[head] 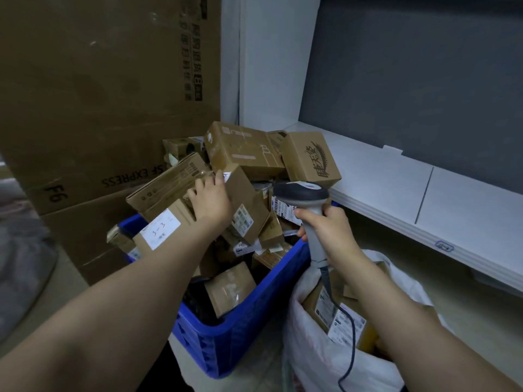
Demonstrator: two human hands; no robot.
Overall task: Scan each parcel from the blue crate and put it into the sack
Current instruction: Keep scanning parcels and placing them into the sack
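A blue crate (246, 315) sits low in the middle, heaped with several brown cardboard parcels. My left hand (210, 200) reaches over the heap and grips the top edge of a brown parcel (244, 205) with a white label on its side. My right hand (325, 224) holds a grey barcode scanner (304, 195) by its handle, the head pointing towards the heap. The scanner's cable hangs down over a white sack (319, 346) at the lower right, which holds a few labelled parcels.
Tall cardboard boxes (99, 94) stand behind and left of the crate. A white shelf (410, 188) runs along the right, with a grey wall behind it. One parcel with black lettering (311, 159) leans against the shelf's end.
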